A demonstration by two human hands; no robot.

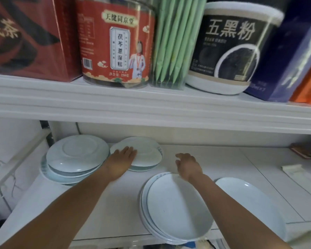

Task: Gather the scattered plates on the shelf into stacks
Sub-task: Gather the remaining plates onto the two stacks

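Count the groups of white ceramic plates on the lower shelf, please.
4: an upside-down stack back left, a stack under the left hand, a front stack, a single plate front right. More may be hidden.

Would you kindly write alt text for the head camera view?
A person's left hand rests flat on an upturned plate stack on a white shelf; the right hand hovers open beside it, with three more plate groups around.

Pale glazed ceramic plates (75, 155) are stacked upside down at the white shelf's (115, 203) back-left corner; another inverted stack (147, 155) lies beside; upright white plates (176, 207) overhang the front edge, with one oval plate (248, 200) right.
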